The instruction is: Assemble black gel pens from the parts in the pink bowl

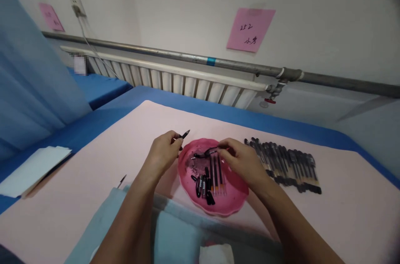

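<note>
dark pencil (186, 133) in our left hand (164, 149): around it we see a pink scalloped tray (233, 203) between our hands, bearing clear tubes (215, 172), black caps (211, 198) and dark specks (194, 168). just right of our right hand (240, 158) lies a row of dark pens (284, 164); left of our left hand, nearer us, lies a thin pointed tool (122, 180). our pencil looks slim, tapering to a point. it juts from our left hand's pinch, pointing away from us, near the tray. our right hand grasps a dark slender piece (204, 154) over the tray.
</note>
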Tool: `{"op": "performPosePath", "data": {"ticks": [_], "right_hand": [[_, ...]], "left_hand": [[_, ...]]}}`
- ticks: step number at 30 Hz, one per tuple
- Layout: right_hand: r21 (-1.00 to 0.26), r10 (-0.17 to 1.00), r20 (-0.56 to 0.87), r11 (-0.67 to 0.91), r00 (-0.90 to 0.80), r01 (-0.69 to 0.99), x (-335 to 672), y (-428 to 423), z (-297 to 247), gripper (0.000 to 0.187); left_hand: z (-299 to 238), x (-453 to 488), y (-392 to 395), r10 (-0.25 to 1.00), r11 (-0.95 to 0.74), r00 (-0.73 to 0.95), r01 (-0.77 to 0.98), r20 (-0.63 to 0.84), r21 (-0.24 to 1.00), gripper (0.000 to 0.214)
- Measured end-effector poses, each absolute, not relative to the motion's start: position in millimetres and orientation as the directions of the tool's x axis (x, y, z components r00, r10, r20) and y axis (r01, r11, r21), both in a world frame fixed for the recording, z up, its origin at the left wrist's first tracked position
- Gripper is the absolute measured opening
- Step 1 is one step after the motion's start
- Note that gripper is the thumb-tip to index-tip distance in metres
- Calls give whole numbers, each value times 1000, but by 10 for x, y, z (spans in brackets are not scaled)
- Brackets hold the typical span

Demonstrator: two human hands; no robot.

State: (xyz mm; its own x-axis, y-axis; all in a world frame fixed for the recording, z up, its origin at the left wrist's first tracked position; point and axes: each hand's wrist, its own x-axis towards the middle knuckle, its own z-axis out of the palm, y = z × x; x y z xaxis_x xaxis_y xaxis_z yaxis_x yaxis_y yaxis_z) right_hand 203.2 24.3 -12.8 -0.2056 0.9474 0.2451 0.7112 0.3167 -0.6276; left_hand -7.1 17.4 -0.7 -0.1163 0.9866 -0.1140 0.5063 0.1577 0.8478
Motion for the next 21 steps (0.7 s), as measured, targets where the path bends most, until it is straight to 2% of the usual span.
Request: {"op": "performPosePath", "data": {"ticks": [4, 8, 13, 17, 21], "right_hand": [[-503, 932, 259, 353, -252, 789, 2030, 255, -175, 14], [-542, 931, 271, 359, -246, 760, 2004, 242, -177, 14], [-438, 944, 226, 319, -240, 841, 2063, 269, -158, 13], [-439, 942, 220, 328, -254, 836, 2065, 274, -174, 14], [-297, 947, 170, 314, -274, 902, 2058, 247, -141, 15]], "left_hand": [[-12, -67, 178, 990, 136, -106, 541, -93, 830, 18], [-7, -62, 173, 989, 145, -116, 556, -97, 819, 18], [-7, -53, 170, 989, 140, -120, 574, -87, 807, 19], [-15, -53, 173, 992, 120, -107, 593, -69, 796, 20], [-11, -59, 167, 991, 122, -114, 578, -67, 807, 20]]}}
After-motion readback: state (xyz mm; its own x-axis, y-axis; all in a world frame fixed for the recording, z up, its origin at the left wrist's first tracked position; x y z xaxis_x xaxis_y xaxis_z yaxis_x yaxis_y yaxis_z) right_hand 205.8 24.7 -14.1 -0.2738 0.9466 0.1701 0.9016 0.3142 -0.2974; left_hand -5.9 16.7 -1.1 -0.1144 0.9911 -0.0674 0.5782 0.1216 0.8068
